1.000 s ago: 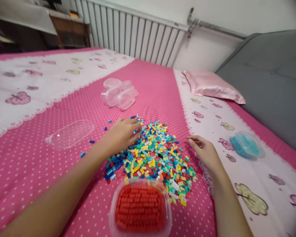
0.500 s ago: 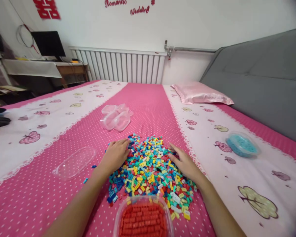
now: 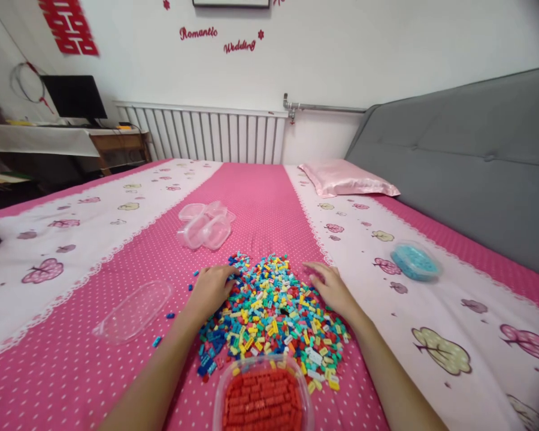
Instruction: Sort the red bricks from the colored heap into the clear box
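A loose pile of small toy building bricks [image 3: 269, 311] in many colours lies on the pink bedspread. At its upper left edge rests my left hand [image 3: 213, 290], fingers loosely bent against blue bricks, their tips partly hidden. Across the pile, my right hand [image 3: 335, 288] is at the upper right edge, with thumb and fingers apart and nothing visible in it. Close to me, below the pile, stands a clear plastic tub [image 3: 218, 395] filled with red bricks [image 3: 263, 401] in neat rows.
A clear lid [image 3: 135, 311] lies at left near a few stray blue bricks [image 3: 157, 341]. Beyond the pile are several clear containers [image 3: 206, 224]. At right sits a tub of light blue bricks [image 3: 415, 260]. A pink pillow [image 3: 345, 176] lies by the grey headboard [image 3: 467, 131].
The camera view has tilted up and shifted slightly right. My right hand has drawn a little away from the bricks; my left hand stays at the left edge of the pile.
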`<act>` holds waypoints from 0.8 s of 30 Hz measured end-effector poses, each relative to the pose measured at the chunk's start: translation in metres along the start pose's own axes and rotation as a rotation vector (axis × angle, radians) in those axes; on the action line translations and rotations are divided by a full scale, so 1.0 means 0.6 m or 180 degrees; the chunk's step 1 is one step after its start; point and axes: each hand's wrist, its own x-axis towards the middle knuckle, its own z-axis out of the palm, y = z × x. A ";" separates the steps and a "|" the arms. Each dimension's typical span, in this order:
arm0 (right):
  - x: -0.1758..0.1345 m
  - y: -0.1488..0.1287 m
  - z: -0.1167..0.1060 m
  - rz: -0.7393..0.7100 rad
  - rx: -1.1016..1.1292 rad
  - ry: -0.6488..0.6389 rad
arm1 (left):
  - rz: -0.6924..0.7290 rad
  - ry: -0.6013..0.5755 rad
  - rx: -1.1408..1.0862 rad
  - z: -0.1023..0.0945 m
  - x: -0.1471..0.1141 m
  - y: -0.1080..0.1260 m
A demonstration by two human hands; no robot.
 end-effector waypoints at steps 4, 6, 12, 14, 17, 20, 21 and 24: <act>0.038 -0.042 -0.002 0.0121 -0.0368 0.0015 | -0.0049 0.0054 -0.0050 -0.001 -0.001 -0.002; 0.054 -0.069 0.014 0.0227 -0.0666 -0.0059 | -0.0057 0.0078 -0.0084 -0.005 -0.005 -0.002; 0.074 -0.112 0.059 0.0499 -0.1452 -0.0217 | -0.0078 0.0187 -0.0177 -0.012 -0.009 -0.014; 0.078 -0.112 0.059 0.0581 -0.1579 -0.0264 | -0.0074 0.0216 -0.0205 -0.011 -0.006 -0.019; 0.078 -0.108 0.051 0.0716 -0.1675 -0.0368 | -0.0088 0.0221 -0.0263 -0.010 -0.005 -0.025; 0.072 -0.104 0.045 0.0841 -0.1695 -0.0427 | -0.0123 0.0172 -0.0330 -0.009 -0.008 -0.026; 0.069 -0.103 0.043 0.0872 -0.1680 -0.0426 | -0.0134 0.0144 -0.0346 -0.009 -0.009 -0.026; 0.060 -0.106 0.035 0.0915 -0.1532 -0.0386 | -0.0165 0.0039 -0.0342 -0.011 -0.011 -0.026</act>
